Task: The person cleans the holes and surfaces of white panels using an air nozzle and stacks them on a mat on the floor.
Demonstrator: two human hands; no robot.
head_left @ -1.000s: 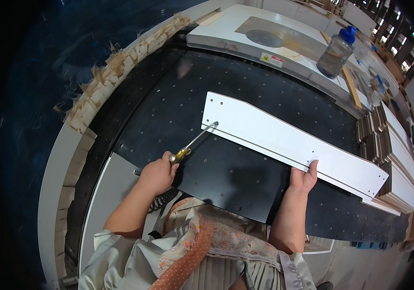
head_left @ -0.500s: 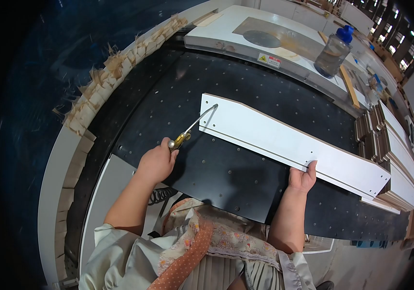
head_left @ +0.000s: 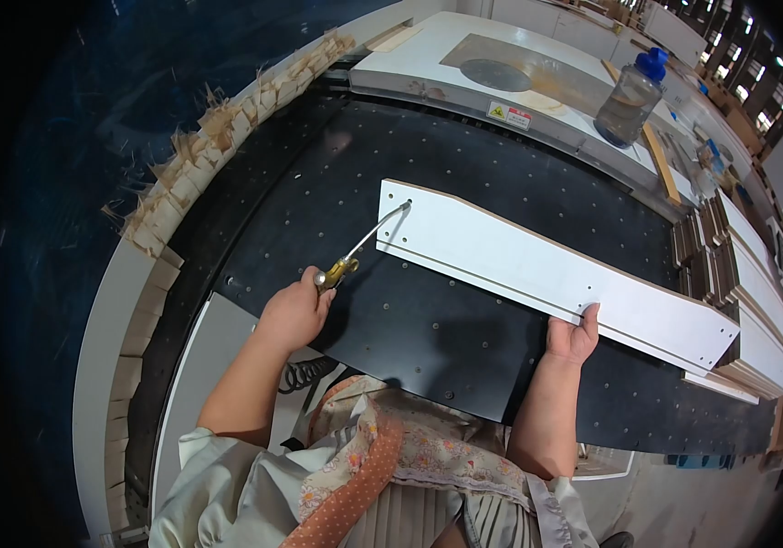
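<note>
My left hand [head_left: 293, 312] is closed around an air blow gun [head_left: 336, 271] with a brass-coloured body and a long, thin, bent nozzle. The nozzle tip is at one of the small holes near the left end of a white panel [head_left: 501, 251]; whether it touches cannot be made out. The panel has a groove along its near edge, a slanted far corner and drilled holes at both ends. My right hand [head_left: 574, 336] grips the panel's near edge toward its right end, thumb on top and fingers hidden underneath.
Below the panel lies a black studded table [head_left: 391, 329]. Stacked white panels [head_left: 743, 292] stand at right. Behind are a white machine top [head_left: 409, 64] and a blue-capped bottle [head_left: 630, 100]. Frayed strips [head_left: 199, 155] line the left guard. A coiled hose [head_left: 307, 373] hangs below the table edge.
The blow gun and my left hand have shifted very slightly left, with the nozzle tip a little lower at the panel's left end. My right hand keeps its place on the panel.
</note>
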